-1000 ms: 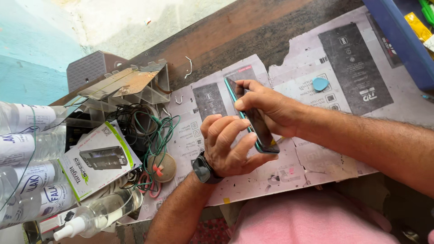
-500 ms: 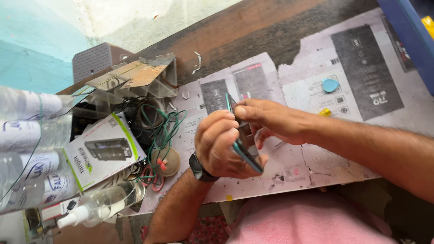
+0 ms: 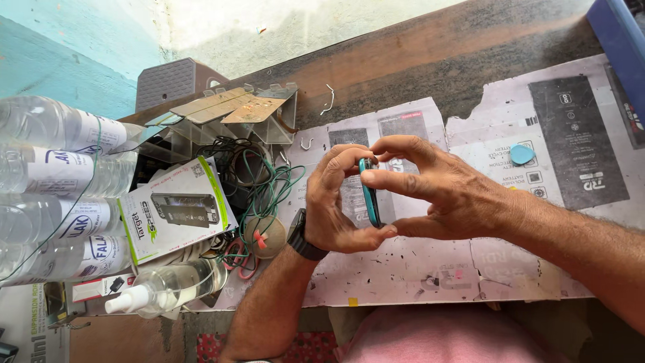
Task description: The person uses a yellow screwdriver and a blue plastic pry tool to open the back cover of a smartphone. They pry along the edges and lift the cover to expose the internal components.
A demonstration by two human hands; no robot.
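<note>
The left hand [image 3: 336, 202] and the right hand [image 3: 437, 191] both pinch a thin teal phone [image 3: 368, 191] on its edge, above the paper-covered bench [image 3: 416, 269]. Held only by fingertips, it can slip and fall on the bench. One second ago it lay flatter in the left palm; the blue pick [image 3: 523, 154] beyond remains in place.

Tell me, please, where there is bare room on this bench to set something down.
Free: paper mat below the hands, and the stretch between right hand and blue pick. Crowded: left side, with wires, box, water bottles and spray bottle.
</note>
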